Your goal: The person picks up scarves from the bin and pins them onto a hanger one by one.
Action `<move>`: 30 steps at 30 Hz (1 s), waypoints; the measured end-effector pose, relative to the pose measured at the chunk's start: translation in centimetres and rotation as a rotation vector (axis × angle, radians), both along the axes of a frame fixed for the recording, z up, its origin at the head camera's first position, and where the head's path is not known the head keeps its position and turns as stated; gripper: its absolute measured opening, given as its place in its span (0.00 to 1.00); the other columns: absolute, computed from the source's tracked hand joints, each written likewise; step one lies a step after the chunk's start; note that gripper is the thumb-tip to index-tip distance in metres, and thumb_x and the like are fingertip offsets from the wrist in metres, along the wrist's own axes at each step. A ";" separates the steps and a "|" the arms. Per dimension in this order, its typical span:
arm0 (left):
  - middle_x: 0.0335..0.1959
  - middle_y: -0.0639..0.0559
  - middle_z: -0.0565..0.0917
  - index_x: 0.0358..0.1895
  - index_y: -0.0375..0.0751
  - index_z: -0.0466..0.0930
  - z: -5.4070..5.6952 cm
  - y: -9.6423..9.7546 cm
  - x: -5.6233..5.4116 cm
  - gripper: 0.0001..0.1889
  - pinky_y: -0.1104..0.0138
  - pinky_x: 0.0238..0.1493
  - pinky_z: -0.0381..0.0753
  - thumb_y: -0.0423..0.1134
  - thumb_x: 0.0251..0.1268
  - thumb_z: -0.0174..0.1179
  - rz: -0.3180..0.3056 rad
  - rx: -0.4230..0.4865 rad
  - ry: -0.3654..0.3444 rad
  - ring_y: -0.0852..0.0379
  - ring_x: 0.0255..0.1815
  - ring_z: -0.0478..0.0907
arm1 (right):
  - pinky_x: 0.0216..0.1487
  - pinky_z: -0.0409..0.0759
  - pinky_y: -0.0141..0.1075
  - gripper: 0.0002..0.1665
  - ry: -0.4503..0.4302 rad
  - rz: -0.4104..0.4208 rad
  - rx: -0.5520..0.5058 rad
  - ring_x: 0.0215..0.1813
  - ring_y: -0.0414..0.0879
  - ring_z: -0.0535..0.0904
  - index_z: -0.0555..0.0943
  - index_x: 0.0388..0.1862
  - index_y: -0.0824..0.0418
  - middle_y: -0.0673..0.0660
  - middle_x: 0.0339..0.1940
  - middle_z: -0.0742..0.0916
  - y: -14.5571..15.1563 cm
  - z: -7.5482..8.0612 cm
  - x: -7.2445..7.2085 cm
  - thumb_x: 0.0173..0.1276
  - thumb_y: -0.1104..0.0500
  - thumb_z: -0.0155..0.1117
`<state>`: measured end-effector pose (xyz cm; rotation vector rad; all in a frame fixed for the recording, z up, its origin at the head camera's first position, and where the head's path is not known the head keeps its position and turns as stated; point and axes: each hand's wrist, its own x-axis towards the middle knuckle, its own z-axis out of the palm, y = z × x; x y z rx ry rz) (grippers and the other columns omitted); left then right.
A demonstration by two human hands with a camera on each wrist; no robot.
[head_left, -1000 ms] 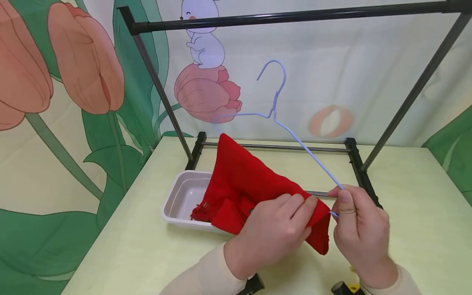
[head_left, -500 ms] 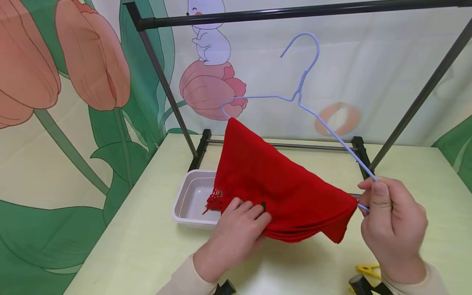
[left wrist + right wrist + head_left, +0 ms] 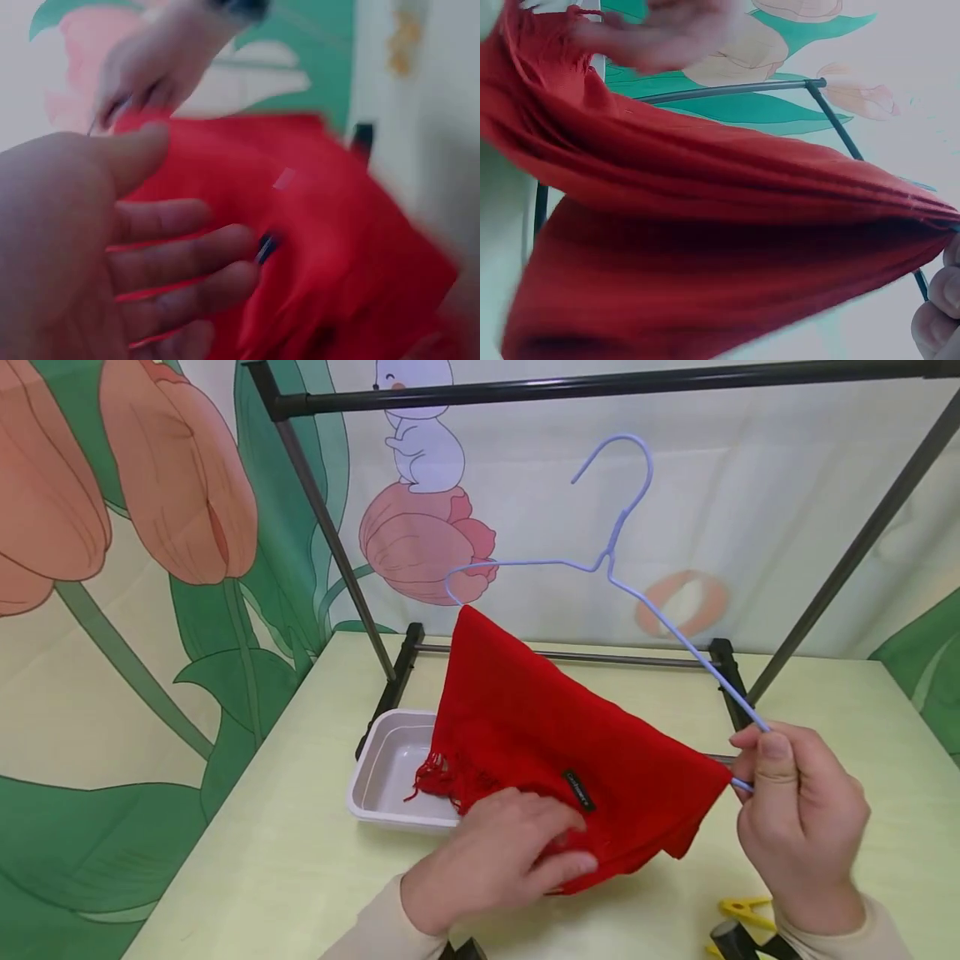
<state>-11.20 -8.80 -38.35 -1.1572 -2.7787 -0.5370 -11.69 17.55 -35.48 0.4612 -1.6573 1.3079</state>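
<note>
A red fringed scarf (image 3: 540, 710) with a small dark label (image 3: 578, 790) hangs folded over the lower bar of a light blue wire hanger (image 3: 660, 614). My right hand (image 3: 802, 827) pinches the hanger at its right corner, thumb on top, and keeps it tilted with the hook up. In front of the scarf's lower part is my left hand (image 3: 498, 856), its fingers loosely spread. The left wrist view shows that hand (image 3: 150, 247) palm visible, fingers extended and gripping nothing, with the scarf (image 3: 322, 225) behind it. In the right wrist view the scarf's layers (image 3: 727, 172) run toward the hanger corner.
A black rack (image 3: 600, 392) stands over the table, its top rail above the hanger. Behind the scarf, to the left, sits a white plastic tray (image 3: 367, 793). A yellow clip (image 3: 746, 910) lies near my right wrist. A printed tulip curtain (image 3: 180, 477) hangs behind.
My right hand and the hanger moved right and the hanger rose. My left hand let go of the scarf near the right corner and moved left to its lower front, uncovering the label.
</note>
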 end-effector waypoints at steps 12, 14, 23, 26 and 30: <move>0.72 0.44 0.77 0.79 0.45 0.67 1.8 -7.9 -11.9 0.31 0.45 0.67 0.83 0.48 0.79 0.64 0.538 0.619 -0.419 0.43 0.71 0.76 | 0.27 0.68 0.20 0.22 0.024 0.054 -0.030 0.26 0.32 0.71 0.76 0.32 0.87 0.47 0.21 0.80 0.4 -0.5 0.0 0.83 0.67 0.59; 0.68 0.44 0.82 0.76 0.47 0.73 1.6 -8.4 -12.9 0.26 0.48 0.66 0.85 0.47 0.81 0.63 0.486 0.665 -0.528 0.44 0.67 0.81 | 0.27 0.67 0.21 0.21 0.029 0.065 -0.041 0.26 0.33 0.71 0.76 0.32 0.87 0.47 0.21 0.80 0.3 -0.7 -0.1 0.83 0.68 0.59; 0.47 0.57 0.88 0.64 0.40 0.80 3.4 -8.6 -13.9 0.16 0.66 0.53 0.86 0.44 0.86 0.56 0.367 1.045 -0.552 0.56 0.51 0.85 | 0.23 0.64 0.24 0.19 0.002 0.078 0.060 0.25 0.32 0.69 0.77 0.33 0.84 0.51 0.20 0.78 0.9 -1.7 0.1 0.83 0.68 0.57; 0.43 0.55 0.89 0.62 0.37 0.80 4.4 -8.2 -14.5 0.16 0.66 0.53 0.85 0.44 0.86 0.56 0.371 1.066 -0.534 0.55 0.48 0.85 | 0.22 0.63 0.24 0.18 0.005 0.098 0.080 0.25 0.33 0.69 0.77 0.34 0.84 0.53 0.20 0.77 0.9 -1.9 0.2 0.84 0.68 0.57; 0.54 0.48 0.86 0.67 0.42 0.76 4.8 -7.5 -14.6 0.18 0.58 0.59 0.86 0.47 0.85 0.57 0.531 0.860 -0.458 0.50 0.55 0.83 | 0.23 0.64 0.24 0.20 0.048 0.130 0.028 0.25 0.35 0.70 0.76 0.33 0.85 0.55 0.18 0.77 0.4 -2.2 0.1 0.83 0.68 0.58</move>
